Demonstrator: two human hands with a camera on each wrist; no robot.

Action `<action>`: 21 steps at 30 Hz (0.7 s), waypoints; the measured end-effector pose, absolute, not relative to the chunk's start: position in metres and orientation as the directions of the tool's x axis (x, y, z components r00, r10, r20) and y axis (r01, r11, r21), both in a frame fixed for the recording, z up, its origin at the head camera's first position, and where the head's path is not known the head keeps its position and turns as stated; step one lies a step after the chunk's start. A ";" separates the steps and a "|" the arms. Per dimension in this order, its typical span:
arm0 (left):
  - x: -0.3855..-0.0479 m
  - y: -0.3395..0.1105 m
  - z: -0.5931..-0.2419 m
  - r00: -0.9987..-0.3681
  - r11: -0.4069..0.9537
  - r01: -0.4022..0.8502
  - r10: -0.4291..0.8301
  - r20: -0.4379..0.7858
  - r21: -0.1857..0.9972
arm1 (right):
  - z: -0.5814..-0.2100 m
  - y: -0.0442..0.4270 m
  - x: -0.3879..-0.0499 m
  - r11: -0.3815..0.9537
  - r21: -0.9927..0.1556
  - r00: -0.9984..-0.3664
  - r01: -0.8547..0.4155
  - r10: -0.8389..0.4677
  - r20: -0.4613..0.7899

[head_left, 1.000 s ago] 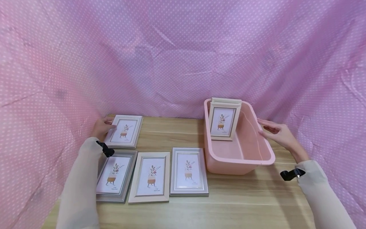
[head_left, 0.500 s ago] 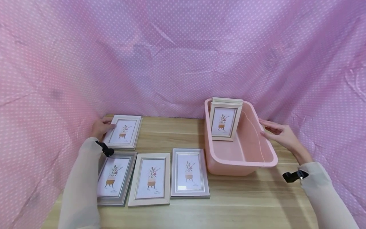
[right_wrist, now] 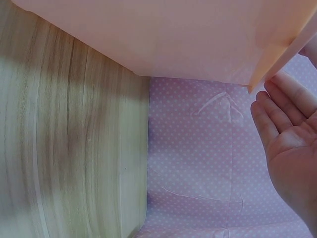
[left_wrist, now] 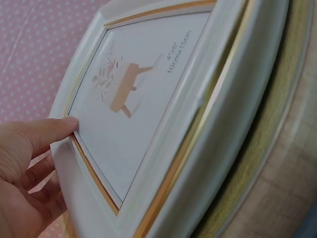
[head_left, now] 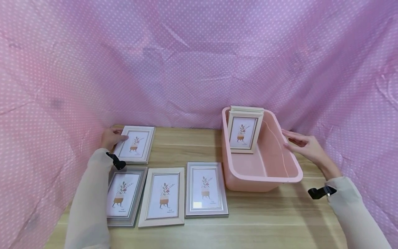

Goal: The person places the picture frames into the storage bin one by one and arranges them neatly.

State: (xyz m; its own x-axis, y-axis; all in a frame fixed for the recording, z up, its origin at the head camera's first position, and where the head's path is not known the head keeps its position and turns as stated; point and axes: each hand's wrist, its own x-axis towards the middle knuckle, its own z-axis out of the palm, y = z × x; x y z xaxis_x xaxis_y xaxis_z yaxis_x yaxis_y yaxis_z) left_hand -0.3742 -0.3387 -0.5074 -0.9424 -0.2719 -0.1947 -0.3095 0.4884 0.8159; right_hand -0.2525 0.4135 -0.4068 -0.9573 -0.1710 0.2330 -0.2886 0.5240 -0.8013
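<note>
Frame is lying between pinching thumb and fingers of the left hand. Tub is standing against straight fingers of the right hand.

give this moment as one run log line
left grip: pinches white frame by left edge | right grip: touches pink bin at right rim | pink bin: cream frame leaning inside

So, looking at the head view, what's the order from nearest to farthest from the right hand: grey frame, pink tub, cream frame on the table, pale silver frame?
1. Pink tub: right beside the right hand, whose fingers are at its rim.
2. Pale silver frame: just left of the tub.
3. Cream frame: middle of the front row.
4. Grey frame: left end of that row.
</note>
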 end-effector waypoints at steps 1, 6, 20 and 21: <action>-0.373 -0.338 -0.507 -0.940 0.490 -0.316 -0.278 -0.198 0.812 | -0.407 0.413 -0.252 0.522 -0.801 -0.956 -0.294 -0.178 0.235; -0.369 -0.337 -0.507 -0.948 0.485 -0.289 -0.262 -0.179 0.825 | -0.407 0.414 -0.251 0.517 -0.799 -0.951 -0.307 -0.196 0.239; -0.374 -0.323 -0.493 -0.980 0.365 -0.188 -0.127 -0.151 0.912 | -0.404 0.411 -0.249 0.524 -0.809 -0.964 -0.266 -0.165 0.210; -0.375 -0.322 -0.492 -0.982 0.368 -0.178 -0.120 -0.143 0.913 | -0.404 0.410 -0.250 0.524 -0.810 -0.964 -0.264 -0.164 0.208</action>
